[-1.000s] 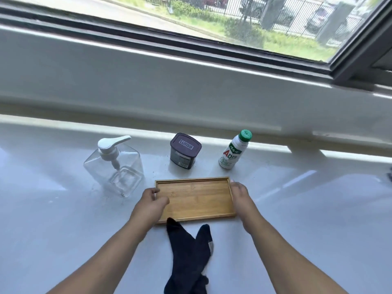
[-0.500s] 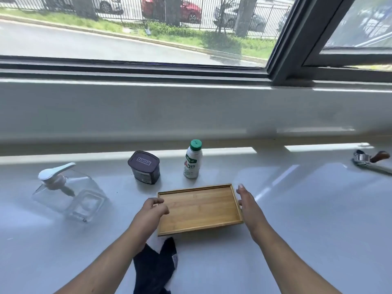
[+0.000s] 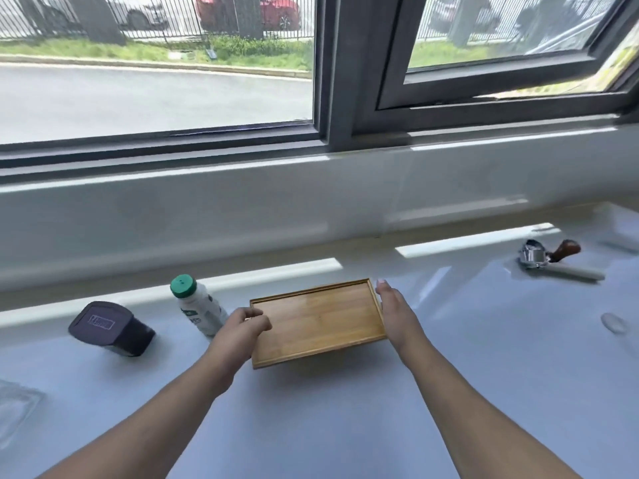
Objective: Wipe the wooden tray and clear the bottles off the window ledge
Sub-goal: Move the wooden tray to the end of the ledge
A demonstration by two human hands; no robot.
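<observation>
The wooden tray is held between both hands just above the white ledge, its near edge tilted up. My left hand grips its left edge, fingers curled over the rim. Against its right edge presses my right hand, fingers straight. A white bottle with a green cap stands just left of the tray, near my left hand. Further left stands a dark square jar. The clear pump bottle shows only as a corner at the left edge. The dark cloth is out of view.
A metal tool with a brown handle lies on the ledge at the far right. The window wall rises behind the objects, and a window sash stands open at the upper right.
The tray has moved right along the ledge with both hands on it, and the view has swung right. The dark cloth has dropped out of view; the pump bottle is almost gone at the left.
</observation>
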